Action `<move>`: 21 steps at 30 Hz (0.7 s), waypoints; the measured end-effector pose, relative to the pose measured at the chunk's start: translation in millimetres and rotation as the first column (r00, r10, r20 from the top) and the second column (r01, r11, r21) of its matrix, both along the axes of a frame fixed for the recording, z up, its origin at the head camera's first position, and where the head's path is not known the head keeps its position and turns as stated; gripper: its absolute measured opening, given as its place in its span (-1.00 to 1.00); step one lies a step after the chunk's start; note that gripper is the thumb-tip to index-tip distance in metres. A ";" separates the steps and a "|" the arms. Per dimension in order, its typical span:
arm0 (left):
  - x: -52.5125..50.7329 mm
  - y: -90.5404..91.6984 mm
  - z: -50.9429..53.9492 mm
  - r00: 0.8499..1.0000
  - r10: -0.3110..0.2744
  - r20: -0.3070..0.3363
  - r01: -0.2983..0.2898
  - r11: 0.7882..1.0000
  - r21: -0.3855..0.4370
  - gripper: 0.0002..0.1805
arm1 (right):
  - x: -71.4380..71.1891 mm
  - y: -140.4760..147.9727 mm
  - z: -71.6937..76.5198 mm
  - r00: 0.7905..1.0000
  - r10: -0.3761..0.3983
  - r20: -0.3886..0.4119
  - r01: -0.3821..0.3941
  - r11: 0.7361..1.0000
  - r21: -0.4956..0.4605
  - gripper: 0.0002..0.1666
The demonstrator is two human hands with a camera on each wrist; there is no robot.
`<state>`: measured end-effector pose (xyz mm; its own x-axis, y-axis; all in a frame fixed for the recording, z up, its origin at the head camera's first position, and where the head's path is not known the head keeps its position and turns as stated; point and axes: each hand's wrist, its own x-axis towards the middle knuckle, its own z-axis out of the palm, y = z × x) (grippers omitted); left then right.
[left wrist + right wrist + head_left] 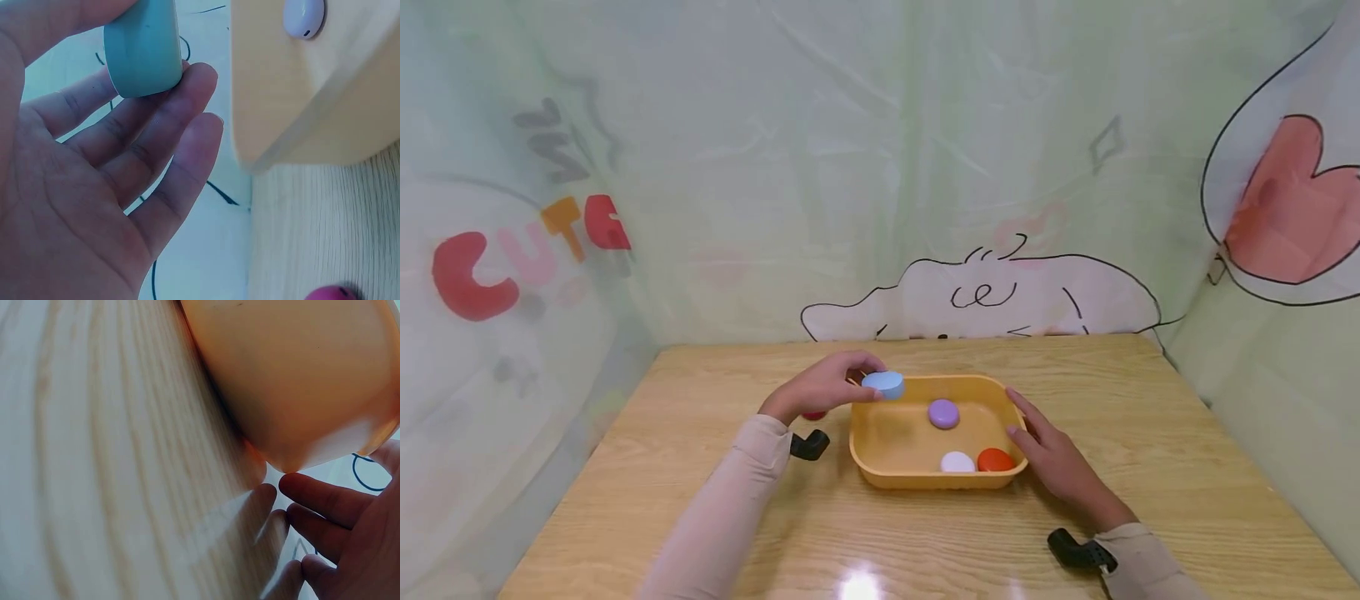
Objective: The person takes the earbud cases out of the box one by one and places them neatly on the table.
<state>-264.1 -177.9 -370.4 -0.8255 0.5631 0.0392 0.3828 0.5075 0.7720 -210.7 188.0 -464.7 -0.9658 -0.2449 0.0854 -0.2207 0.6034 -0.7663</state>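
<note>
Near the left end of a yellow plastic tray (940, 481), my left hand (827, 385) holds a light blue rounded piece (884, 384) between thumb and fingers, just over the rim. In the left wrist view the blue piece (144, 50) has a smooth curved side, and the lower fingers are spread. My right hand (1063, 462) grips the tray's right wall, thumb over the rim and fingers along the outside. Inside the tray lie a purple rounded piece (943, 413), a white one (957, 462) and a red one (996, 460), the latter two by the front wall.
A dark pink piece (331, 293) lies on the wooden table (730, 533) left of the tray, mostly behind the left hand in the head view. Printed curtains (880, 167) stand along the table's back and sides.
</note>
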 end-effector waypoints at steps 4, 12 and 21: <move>5.0 -9.8 2.0 0.999 0.029 0.029 -0.029 1.000 0.010 -0.61 | -0.9 0.5 0.1 1.000 0.001 -0.008 -0.001 1.000 0.007 -0.26; 12.8 -34.2 -5.9 0.994 0.081 0.078 -0.084 0.996 0.042 -0.63 | -1.0 -1.0 0.9 1.000 0.015 -0.005 -0.015 1.000 -0.005 -0.27; 18.8 -59.8 -18.3 0.985 0.157 0.077 -0.160 0.987 0.032 -0.61 | -1.1 -0.8 0.7 1.000 0.014 -0.007 -0.014 1.000 -0.005 -0.26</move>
<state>-245.3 -237.7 -388.7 -0.9057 0.4239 -0.0061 0.2413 0.5271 0.8149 -211.8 187.2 -464.0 -0.9617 -0.2577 0.0934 -0.2344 0.5962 -0.7679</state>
